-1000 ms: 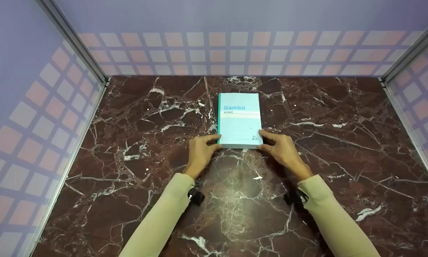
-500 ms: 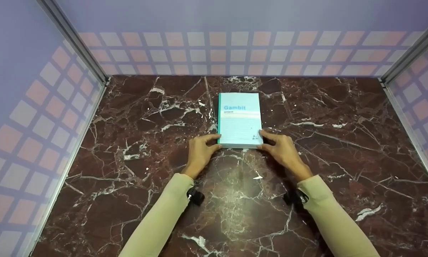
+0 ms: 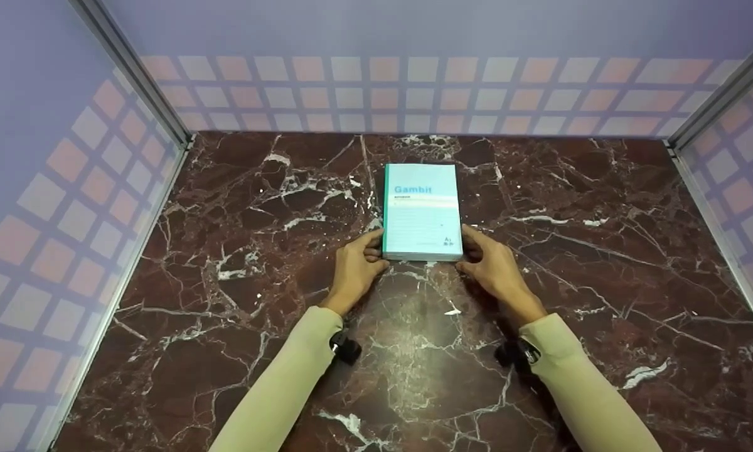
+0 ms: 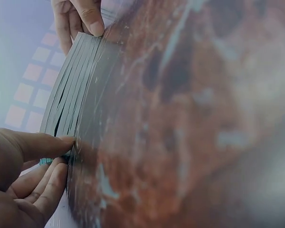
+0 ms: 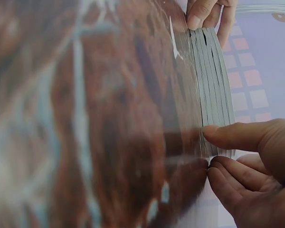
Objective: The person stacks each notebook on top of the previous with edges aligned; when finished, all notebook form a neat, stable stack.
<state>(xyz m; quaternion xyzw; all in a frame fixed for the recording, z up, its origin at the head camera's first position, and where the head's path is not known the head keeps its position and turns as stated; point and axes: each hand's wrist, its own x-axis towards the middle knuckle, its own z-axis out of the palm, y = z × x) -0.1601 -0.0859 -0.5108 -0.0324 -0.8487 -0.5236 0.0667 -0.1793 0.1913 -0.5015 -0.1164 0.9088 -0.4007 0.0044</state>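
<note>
A neat stack of several notebooks (image 3: pixel 421 216) lies flat on the marble table, its top cover pale, with "Gambit" in blue and a green spine on the left. My left hand (image 3: pixel 353 270) holds the near left corner, low down by the tabletop. At the near right corner my right hand (image 3: pixel 497 269) holds the stack likewise. In the left wrist view, the page edges of the notebooks (image 4: pixel 76 85) show, with the left thumb on the front edge and the fingers at the side. The right wrist view shows the right thumb (image 5: pixel 228 135) on the front edge too.
Dark red marble with white veins covers the table (image 3: pixel 257 351). A lilac back wall (image 3: pixel 414 31) with pink and white squares stands behind it, and similar panels (image 3: pixel 31 251) close off the left and right sides. Each wrist wears a small black camera (image 3: pixel 346 349).
Both hands have slid lower from the upper side edges of the stack towards its base, with the fingertips no longer over the cover. The stack stays in place.
</note>
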